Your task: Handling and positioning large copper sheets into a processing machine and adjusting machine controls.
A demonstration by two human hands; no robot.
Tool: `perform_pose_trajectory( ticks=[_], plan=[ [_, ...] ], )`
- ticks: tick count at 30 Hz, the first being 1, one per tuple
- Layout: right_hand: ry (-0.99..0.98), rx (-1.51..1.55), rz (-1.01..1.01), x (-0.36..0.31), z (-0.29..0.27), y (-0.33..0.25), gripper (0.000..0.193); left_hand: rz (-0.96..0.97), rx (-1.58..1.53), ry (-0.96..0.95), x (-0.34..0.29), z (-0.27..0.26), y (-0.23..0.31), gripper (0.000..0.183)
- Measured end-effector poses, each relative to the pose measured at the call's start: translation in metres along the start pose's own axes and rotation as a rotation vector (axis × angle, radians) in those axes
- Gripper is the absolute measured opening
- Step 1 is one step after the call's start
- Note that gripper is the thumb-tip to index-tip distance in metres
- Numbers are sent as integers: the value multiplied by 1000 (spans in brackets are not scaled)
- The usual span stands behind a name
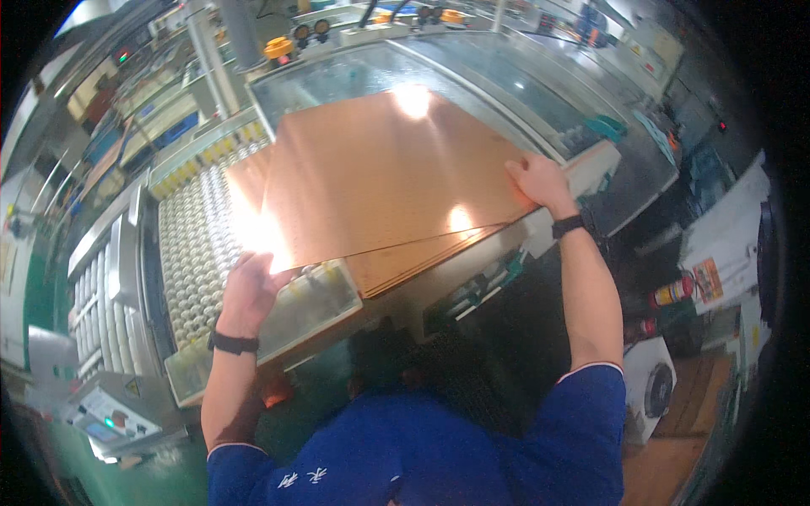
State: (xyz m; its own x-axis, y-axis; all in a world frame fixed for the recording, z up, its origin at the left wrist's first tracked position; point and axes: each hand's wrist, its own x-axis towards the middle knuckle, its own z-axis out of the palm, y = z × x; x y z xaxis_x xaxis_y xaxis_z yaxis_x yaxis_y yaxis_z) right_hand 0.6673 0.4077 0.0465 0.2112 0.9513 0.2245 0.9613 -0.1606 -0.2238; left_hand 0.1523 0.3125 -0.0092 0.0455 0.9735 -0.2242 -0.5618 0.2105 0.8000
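Observation:
A large thin copper-coloured sheet lies tilted across the middle, bright with reflected light. My left hand is closed on its near left corner, with the fingertips partly lost in glare. At the right edge, my right hand pinches the same sheet, its thumb on top. Below it shows a stack of similar copper sheets, slightly fanned at the near edge. The top sheet reaches leftward past the stack, over the roller conveyor. Another copper sheet lies on the rollers, partly hidden under the held one.
A metal-framed glassy panel extends behind the sheets. To the left stand a second set of rollers and a control box with a green light. A fire extinguisher and a white fan-like unit are at the right.

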Motion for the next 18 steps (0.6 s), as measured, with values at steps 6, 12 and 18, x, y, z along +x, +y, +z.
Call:
perform_pose_trajectory(
  ticks=[6, 12, 18],
  plan=[
    [-207, -26, -30, -8, -10, -11, 23, 19, 30, -1, 4, -18, -14, 16],
    [-51, 98, 119, -6, -7, 7, 55, 16, -27, -56, 42, -49, -29, 19],
    [131, -8, 108, -13, 5, 10, 47, -37, -71, -158, 33, -31, -27, 33]
  ],
)
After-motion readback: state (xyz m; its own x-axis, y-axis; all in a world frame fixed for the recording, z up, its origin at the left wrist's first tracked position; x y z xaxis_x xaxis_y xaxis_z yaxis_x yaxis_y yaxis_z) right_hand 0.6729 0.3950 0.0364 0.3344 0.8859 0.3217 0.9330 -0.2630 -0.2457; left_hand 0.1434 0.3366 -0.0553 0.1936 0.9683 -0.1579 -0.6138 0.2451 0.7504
